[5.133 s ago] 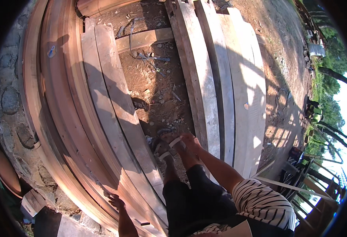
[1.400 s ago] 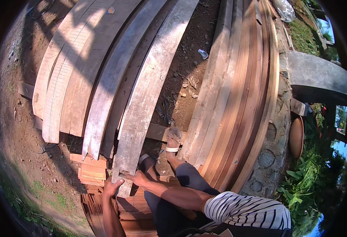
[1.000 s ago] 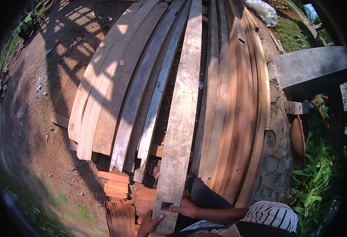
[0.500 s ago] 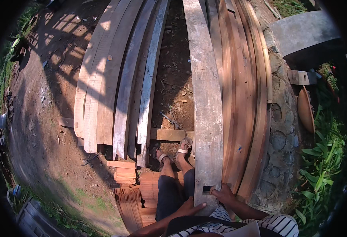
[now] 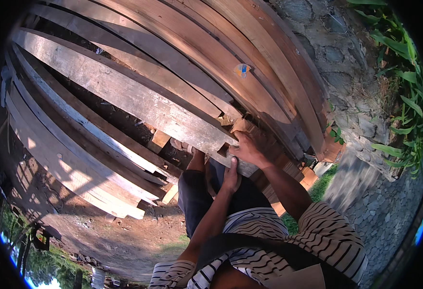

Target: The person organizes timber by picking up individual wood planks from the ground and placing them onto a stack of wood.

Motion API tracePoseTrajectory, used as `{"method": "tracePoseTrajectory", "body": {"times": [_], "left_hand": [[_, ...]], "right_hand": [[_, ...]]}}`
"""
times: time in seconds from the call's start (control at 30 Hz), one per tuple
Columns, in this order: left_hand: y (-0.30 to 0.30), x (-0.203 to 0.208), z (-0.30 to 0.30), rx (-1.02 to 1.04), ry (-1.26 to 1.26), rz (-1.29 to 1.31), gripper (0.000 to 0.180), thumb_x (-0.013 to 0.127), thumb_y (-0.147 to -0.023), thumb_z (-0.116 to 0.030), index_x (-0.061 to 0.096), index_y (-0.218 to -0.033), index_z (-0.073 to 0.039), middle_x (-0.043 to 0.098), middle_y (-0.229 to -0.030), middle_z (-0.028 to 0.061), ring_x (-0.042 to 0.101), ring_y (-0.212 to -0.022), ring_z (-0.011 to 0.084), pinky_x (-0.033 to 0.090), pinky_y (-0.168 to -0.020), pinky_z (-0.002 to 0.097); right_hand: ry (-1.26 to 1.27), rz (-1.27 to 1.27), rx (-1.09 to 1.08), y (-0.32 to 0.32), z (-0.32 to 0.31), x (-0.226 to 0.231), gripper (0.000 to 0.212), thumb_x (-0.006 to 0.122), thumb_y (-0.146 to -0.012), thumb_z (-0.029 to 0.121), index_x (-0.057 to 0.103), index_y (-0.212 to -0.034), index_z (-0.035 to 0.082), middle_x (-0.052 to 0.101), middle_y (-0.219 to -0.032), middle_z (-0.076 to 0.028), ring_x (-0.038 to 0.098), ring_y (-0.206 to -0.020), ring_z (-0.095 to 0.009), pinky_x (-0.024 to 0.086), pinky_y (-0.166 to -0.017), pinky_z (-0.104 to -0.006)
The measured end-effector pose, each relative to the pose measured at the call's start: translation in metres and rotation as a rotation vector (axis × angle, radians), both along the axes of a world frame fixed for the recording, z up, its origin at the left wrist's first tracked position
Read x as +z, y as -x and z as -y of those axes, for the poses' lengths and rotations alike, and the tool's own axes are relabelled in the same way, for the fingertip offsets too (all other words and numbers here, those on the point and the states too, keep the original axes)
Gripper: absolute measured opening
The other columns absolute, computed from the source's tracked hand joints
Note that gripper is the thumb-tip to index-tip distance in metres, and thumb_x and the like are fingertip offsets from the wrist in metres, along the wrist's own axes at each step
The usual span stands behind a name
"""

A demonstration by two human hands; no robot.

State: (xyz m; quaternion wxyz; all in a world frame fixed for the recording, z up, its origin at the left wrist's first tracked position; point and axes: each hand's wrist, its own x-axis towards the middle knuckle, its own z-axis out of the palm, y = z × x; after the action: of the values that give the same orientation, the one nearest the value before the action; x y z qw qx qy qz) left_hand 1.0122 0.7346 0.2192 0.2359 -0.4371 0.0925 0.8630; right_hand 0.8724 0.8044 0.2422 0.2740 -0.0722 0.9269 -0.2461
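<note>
A long weathered wooden plank (image 5: 139, 111) runs from my hands toward the far left, with a rectangular notch (image 5: 224, 148) cut near its close end. My left hand (image 5: 231, 177) grips the near edge of that end, thumb lying on the upper face. On the far edge beside the notch, my right hand (image 5: 247, 148) is closed round the wood. The undersides of both grips are hidden. My legs (image 5: 197, 185) are partly beneath the plank's end.
Reddish-brown planks (image 5: 264, 53) lie on the far right side, with a small round clear-and-blue item (image 5: 242, 71) on one. More boards (image 5: 76, 173) lie to the left. A wooden crosspiece (image 5: 158, 140) sits under the plank. Stonework (image 5: 334, 53) and green plants (image 5: 406, 96) border the right.
The view has turned, so the held plank now slants to the far left instead of running straight ahead. Both hands still grip its notched end.
</note>
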Motion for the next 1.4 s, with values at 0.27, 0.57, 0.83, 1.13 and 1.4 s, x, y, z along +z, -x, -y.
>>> {"method": "tracePoseTrajectory", "body": {"times": [0.27, 0.57, 0.83, 1.13, 1.4], "left_hand": [[0.054, -0.063, -0.023, -0.127, 0.155, 0.012, 0.07, 0.054, -0.099, -0.048, 0.033, -0.147, 0.0, 0.045, -0.143, 0.0102, 0.045, -0.128, 0.0207, 0.034, -0.109, 0.0358], [0.127, -0.156, -0.026, -0.222, 0.285, -0.15, 0.071, 0.053, -0.099, -0.05, 0.037, -0.145, 0.001, 0.05, -0.139, 0.0103, 0.048, -0.123, 0.021, 0.039, -0.104, 0.0347], [0.124, -0.227, -0.023, -0.151, 0.181, -0.008, 0.071, 0.047, -0.099, -0.052, 0.03, -0.15, -0.005, 0.034, -0.15, 0.0093, 0.029, -0.138, 0.0212, 0.025, -0.114, 0.0371], [0.15, -0.187, 0.014, -0.243, 0.034, -0.01, 0.1, 0.035, -0.089, -0.077, 0.003, -0.158, -0.012, -0.007, -0.165, 0.0088, -0.011, -0.151, 0.0243, -0.003, -0.12, 0.0507], [0.183, -0.114, 0.133, -0.34, 0.374, -0.101, 0.08, 0.059, -0.093, -0.054, 0.031, -0.151, -0.005, 0.033, -0.156, 0.0134, 0.029, -0.145, 0.032, 0.027, -0.115, 0.0497]], "right_hand": [[-0.128, 0.122, -0.128, 0.049, -0.008, -0.067, 0.047, 0.07, -0.072, 0.025, 0.059, -0.11, 0.001, 0.064, -0.108, -0.021, 0.06, -0.107, -0.039, 0.048, -0.09, -0.0472], [-0.171, 0.037, -0.073, 0.104, -0.023, -0.156, 0.057, 0.073, -0.075, 0.023, 0.055, -0.122, -0.001, 0.061, -0.118, -0.023, 0.057, -0.113, -0.04, 0.045, -0.097, -0.0462], [0.224, -0.11, 0.028, 0.112, 0.029, -0.094, 0.048, 0.066, -0.084, 0.008, 0.054, -0.13, 0.002, 0.057, -0.131, -0.018, 0.052, -0.124, -0.036, 0.04, -0.107, -0.0443], [0.15, 0.296, -0.066, 0.011, 0.006, -0.016, 0.053, 0.07, -0.084, 0.024, 0.054, -0.128, -0.001, 0.056, -0.128, -0.022, 0.053, -0.122, -0.037, 0.042, -0.104, -0.0457], [0.026, 0.222, -0.057, 0.03, -0.026, 0.019, 0.039, 0.07, -0.082, 0.026, 0.063, -0.11, 0.0, 0.065, -0.102, -0.021, 0.063, -0.095, -0.038, 0.05, -0.084, -0.0444]]}}
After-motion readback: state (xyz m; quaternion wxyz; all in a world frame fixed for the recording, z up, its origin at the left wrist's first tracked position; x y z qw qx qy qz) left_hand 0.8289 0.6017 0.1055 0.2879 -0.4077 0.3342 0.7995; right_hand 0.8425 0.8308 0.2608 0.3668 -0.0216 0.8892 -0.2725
